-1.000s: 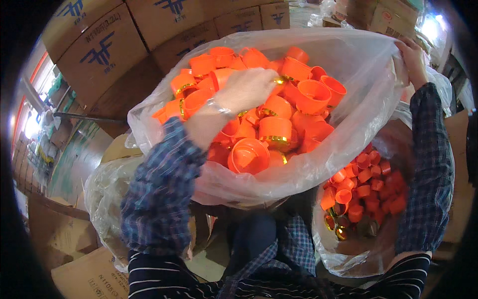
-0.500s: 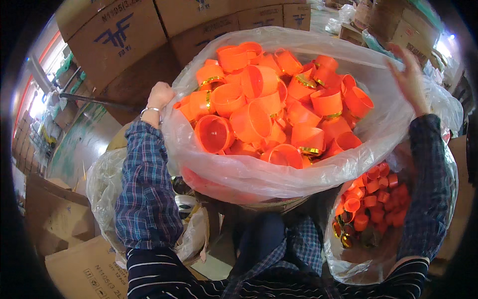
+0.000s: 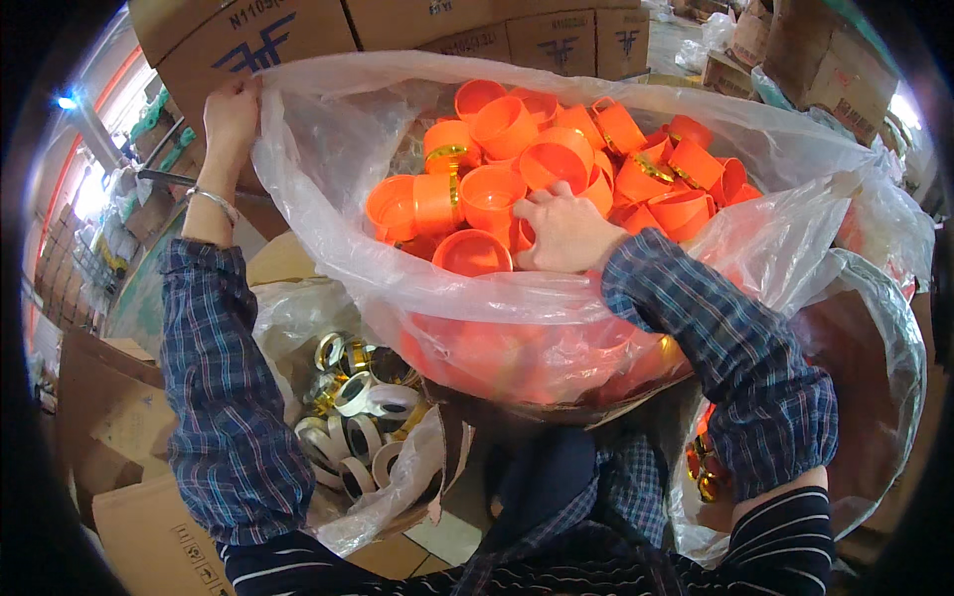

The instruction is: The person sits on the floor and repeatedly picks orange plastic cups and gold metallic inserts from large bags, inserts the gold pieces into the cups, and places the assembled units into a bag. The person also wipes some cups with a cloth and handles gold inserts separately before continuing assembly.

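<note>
A large clear plastic bag (image 3: 477, 328) spreads wide in front of me, filled with a heap of orange plastic cups (image 3: 492, 194), some with gold bands. My left hand (image 3: 235, 111) is closed on the bag's edge at the far left and holds it up and out. Inside the bag, my right hand (image 3: 574, 230) lies on the near side of the heap. Its fingers are spread and touch the cups; nothing is visibly gripped, though the palm side is hidden.
Lower left, another plastic-lined container holds white and gold rings (image 3: 360, 437). A lined bag (image 3: 874, 397) with orange and gold pieces stands at the right, partly behind my right arm. Cardboard boxes (image 3: 268, 40) are stacked behind and at the left.
My left hand has moved outward and away, pulling the bag's edge with it. My right hand has come from beyond the right rim down onto the cups. More white rings show.
</note>
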